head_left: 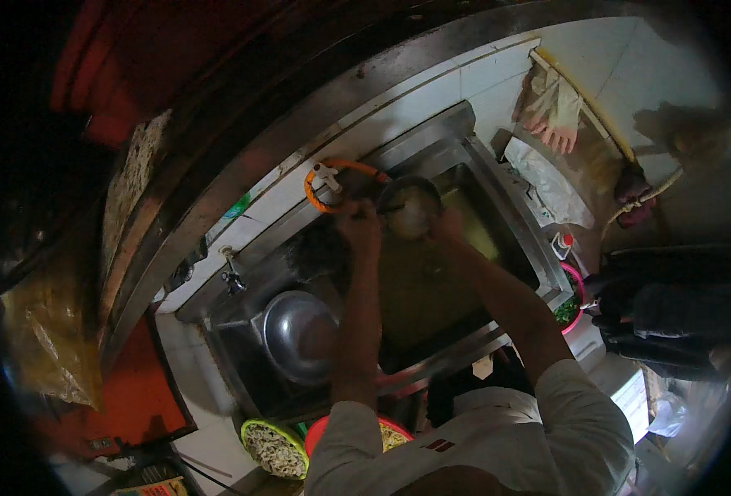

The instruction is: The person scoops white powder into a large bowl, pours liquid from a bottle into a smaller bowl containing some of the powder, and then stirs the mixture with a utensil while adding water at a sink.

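A round dark metal pot (411, 208) with cloudy, pale contents is over the far part of the right sink basin (398, 331), which holds murky yellowish water. My right hand (445, 226) grips the pot's right rim. My left hand (357, 221) is closed at the pot's left side, just below the white tap; what its fingers hold is too dark to make out. An orange hose (365, 168) loops from the white tap (326, 176) toward the pot's far rim.
A large metal bowl (297, 337) sits in the left basin, near a metal tap (231, 279). Close to my body are a yellow-green basket (273, 450) of pale food and a red-rimmed container (317, 431). Rubber gloves (557, 112) hang at the right; a pink basket (578, 289) holds greens.
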Action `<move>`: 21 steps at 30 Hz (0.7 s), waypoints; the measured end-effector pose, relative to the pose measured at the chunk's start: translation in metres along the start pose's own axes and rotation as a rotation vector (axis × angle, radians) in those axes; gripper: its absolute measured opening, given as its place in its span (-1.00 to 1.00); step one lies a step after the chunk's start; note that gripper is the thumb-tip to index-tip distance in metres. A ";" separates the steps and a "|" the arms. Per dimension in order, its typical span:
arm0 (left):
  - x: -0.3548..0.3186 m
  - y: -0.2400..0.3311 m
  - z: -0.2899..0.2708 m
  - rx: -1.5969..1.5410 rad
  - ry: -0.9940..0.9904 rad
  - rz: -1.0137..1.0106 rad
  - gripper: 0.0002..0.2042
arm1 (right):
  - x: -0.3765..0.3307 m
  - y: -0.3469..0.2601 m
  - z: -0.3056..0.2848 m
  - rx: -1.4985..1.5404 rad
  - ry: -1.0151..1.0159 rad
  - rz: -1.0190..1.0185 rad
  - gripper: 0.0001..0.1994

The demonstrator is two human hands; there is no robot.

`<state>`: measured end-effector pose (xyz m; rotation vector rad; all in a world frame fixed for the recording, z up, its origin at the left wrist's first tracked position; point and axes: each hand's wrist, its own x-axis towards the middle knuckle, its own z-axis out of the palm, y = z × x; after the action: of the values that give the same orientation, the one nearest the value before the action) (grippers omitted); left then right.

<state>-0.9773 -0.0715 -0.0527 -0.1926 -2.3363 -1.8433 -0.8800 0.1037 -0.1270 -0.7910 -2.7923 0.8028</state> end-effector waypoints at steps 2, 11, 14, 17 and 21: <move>0.005 -0.039 -0.017 0.086 -0.004 0.187 -0.80 | -0.003 -0.019 0.002 -0.051 0.032 -0.172 -0.69; 0.005 -0.065 -0.037 0.353 0.004 0.070 -0.66 | -0.018 -0.034 -0.014 0.115 -0.044 -0.196 -0.75; 0.005 -0.054 0.003 -0.068 0.092 -0.105 -0.64 | 0.004 0.019 0.029 0.254 0.275 -0.225 -0.73; 0.018 -0.065 -0.041 0.228 -0.056 -0.184 -0.55 | -0.004 0.008 0.028 0.647 -0.001 0.051 -0.70; 0.010 -0.011 0.001 0.222 0.116 -0.140 -0.51 | -0.011 0.005 0.009 0.331 0.101 -0.059 -0.68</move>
<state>-0.9895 -0.0731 -0.0617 0.1042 -2.5034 -1.5861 -0.8710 0.0974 -0.1368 -0.6665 -2.4880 1.1396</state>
